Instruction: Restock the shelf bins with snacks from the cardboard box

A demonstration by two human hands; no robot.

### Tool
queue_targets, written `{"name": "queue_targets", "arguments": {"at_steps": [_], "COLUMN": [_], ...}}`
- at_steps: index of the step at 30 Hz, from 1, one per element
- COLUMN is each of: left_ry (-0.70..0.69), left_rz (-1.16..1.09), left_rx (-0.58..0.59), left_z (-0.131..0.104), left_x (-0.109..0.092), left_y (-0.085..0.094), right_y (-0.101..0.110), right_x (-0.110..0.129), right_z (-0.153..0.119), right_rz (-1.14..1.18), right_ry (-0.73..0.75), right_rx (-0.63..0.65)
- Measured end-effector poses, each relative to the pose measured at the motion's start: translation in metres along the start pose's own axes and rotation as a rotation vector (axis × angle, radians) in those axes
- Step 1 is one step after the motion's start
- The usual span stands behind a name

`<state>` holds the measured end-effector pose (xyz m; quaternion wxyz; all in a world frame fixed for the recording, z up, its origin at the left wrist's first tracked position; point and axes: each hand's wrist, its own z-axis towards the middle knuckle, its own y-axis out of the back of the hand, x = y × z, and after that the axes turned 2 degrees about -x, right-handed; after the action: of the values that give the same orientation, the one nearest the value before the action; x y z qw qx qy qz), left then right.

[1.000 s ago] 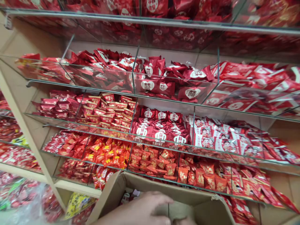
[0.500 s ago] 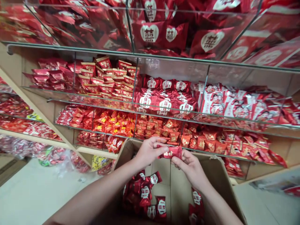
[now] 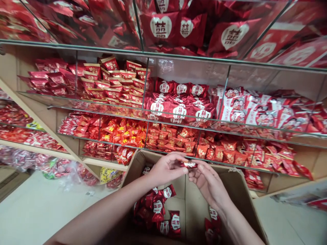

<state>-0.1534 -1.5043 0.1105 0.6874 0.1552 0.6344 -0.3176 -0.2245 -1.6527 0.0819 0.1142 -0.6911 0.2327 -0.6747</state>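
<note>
Between my two hands is a small red candy packet, seen nearly edge-on. My left hand has its fingers closed on the packet's left end. The right end is pinched by my right hand. Below both hands stands an open cardboard box. Inside it, several red packets with white labels lie piled on the left, and more red packets lie on the right, partly behind my right forearm.
Behind the box rises a wooden shelf unit with glass ledges and dividers, stocked with red packets. A yellow bag sits low at the left. Clear plastic bags lie near the pale floor.
The packet has turned from showing its broad face to nearly edge-on, and my fingers have shifted around it. My view has moved slightly.
</note>
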Motion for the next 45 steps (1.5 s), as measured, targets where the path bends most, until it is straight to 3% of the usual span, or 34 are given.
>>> {"name": "queue_targets", "arguments": {"at_steps": [5,9,12,21,23,26,29,31,33,36,40,45], "left_ry": [0.103,0.013,-0.051,-0.056,-0.086,-0.088,-0.054,-0.036,-0.032,-0.028,-0.032,-0.027], "left_rz": [-0.050,-0.090,-0.087,0.196,0.204,0.170,0.168,0.203,0.243,0.329,0.449,0.558], "left_rx": [0.003,0.001,0.010,0.006,-0.018,-0.049,-0.046,-0.033,-0.017,0.000,0.027,0.094], "left_z": [0.001,0.004,0.003,-0.007,-0.006,-0.004,-0.003,-0.004,-0.006,-0.011,-0.014,-0.016], "left_x": [0.006,0.013,0.017,0.015,0.012,0.010,0.014,0.017,0.020,0.021,0.021,0.023], "left_y": [0.001,0.001,0.001,0.001,0.005,0.010,0.011,0.010,0.009,0.009,0.011,0.012], "right_y": [-0.001,-0.004,-0.002,0.019,0.021,0.007,-0.030,-0.058,-0.083,-0.103,-0.109,-0.112], "right_x": [-0.001,-0.005,-0.007,-0.008,0.010,0.058,0.118,0.151,0.174,0.190,0.195,0.192], "right_z": [-0.004,-0.004,-0.001,-0.002,-0.004,-0.005,0.007,0.026,0.053,0.097,0.140,0.158], "right_rz": [-0.133,-0.142,-0.171,-0.626,-0.798,-1.041,-1.306,-1.582,-1.823,-2.110,-2.288,-2.353], "right_ry": [0.106,0.144,0.151,0.233,0.341,0.691,1.070,1.177,1.162,0.952,0.682,0.620], "right_rx": [-0.049,-0.115,-0.090,-0.063,-0.066,-0.174,-0.252,-0.247,-0.270,-0.309,-0.301,-0.313]}}
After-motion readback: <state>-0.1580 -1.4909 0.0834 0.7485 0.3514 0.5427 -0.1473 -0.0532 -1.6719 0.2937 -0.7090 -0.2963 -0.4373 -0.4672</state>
